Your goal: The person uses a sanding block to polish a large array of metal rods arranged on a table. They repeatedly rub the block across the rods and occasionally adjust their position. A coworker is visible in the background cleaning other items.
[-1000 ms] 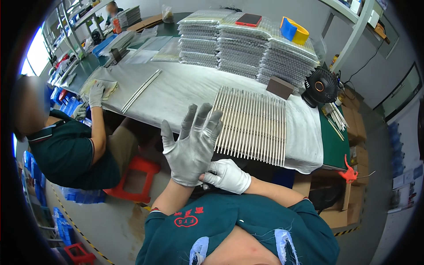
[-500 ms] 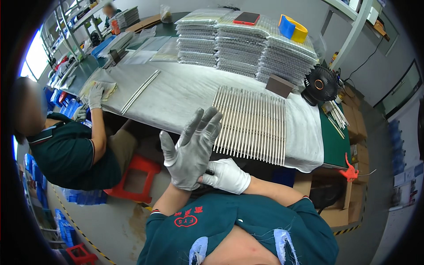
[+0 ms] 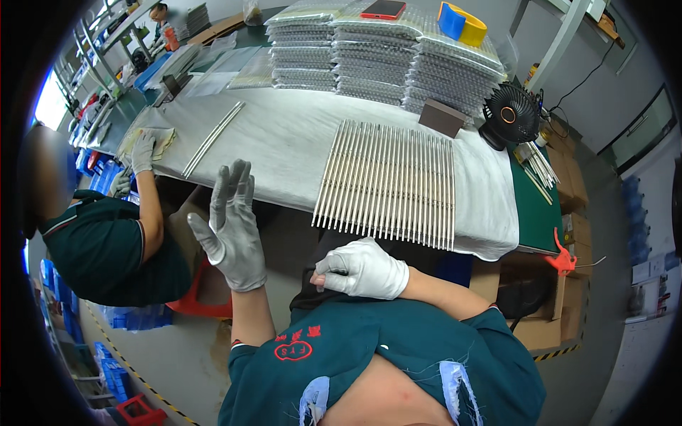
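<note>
My left hand [image 3: 234, 238], in a pale grey glove, is raised in front of the table with its fingers stretched out and nothing in it. My right hand [image 3: 366, 270] wears a white glove and is held before my waist, fingers curled in toward the thumb. A bare fingertip shows at its end, and I see nothing between the fingers. Beyond the right hand, a row of thin metal rods [image 3: 389, 186] lies side by side on the white cloth [image 3: 284, 153]. Neither hand touches the rods.
A co-worker [image 3: 106, 241] sits at the left, gloved hand on a cloth, near a few separate rods [image 3: 213, 140]. Behind are stacks of bubble-wrapped packs [image 3: 373, 64], a red phone [image 3: 383, 9] and a yellow-blue tape roll [image 3: 462, 25]. A black fan [image 3: 510, 117] and red air gun [image 3: 561, 257] are at right.
My left hand has moved left, away from my right hand, which was gripping at its wrist and has let go. The view has shifted slightly.
</note>
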### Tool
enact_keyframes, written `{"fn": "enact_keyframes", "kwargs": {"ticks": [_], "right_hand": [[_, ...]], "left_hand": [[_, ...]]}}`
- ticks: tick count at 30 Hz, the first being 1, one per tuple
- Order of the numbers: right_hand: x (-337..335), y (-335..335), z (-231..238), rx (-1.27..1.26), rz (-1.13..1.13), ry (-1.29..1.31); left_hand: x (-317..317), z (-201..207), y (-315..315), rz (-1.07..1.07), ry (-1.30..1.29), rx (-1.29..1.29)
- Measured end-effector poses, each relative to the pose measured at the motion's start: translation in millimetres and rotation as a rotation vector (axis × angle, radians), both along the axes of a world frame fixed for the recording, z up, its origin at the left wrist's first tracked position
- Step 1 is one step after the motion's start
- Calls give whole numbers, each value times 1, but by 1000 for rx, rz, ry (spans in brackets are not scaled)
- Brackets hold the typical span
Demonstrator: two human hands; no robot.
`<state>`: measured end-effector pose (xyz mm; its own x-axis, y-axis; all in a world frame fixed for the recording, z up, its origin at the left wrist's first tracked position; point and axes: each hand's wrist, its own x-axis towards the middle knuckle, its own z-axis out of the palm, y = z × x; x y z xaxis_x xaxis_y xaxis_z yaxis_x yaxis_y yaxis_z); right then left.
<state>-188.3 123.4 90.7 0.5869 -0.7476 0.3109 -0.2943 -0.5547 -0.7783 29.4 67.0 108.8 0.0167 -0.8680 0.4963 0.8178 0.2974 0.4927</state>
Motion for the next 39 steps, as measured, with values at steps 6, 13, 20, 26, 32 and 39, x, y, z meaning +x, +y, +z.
{"fn": "enact_keyframes", "kwargs": {"ticks": [6,13,20,26,32,39], "right_hand": [[-53,-6,30,-40,-120,-42],[-201,-97,16,-92,-875,-86],[-276,-163,-47,-175,-1130,504],[-250,-167,-38,-283,-1252,489],[-262,-168,-52,-352,-1147,407],[-252,-166,-50,-304,-1253,263]], "left_hand": [[20,-23,20,571,-940,15],[40,-38,26,704,-1337,-4],[-52,-27,1,369,-1896,-585],[-118,-32,-2,143,-2053,-769],[-132,-40,-14,121,-2054,-787],[-131,-45,-15,108,-2063,-778]]}}
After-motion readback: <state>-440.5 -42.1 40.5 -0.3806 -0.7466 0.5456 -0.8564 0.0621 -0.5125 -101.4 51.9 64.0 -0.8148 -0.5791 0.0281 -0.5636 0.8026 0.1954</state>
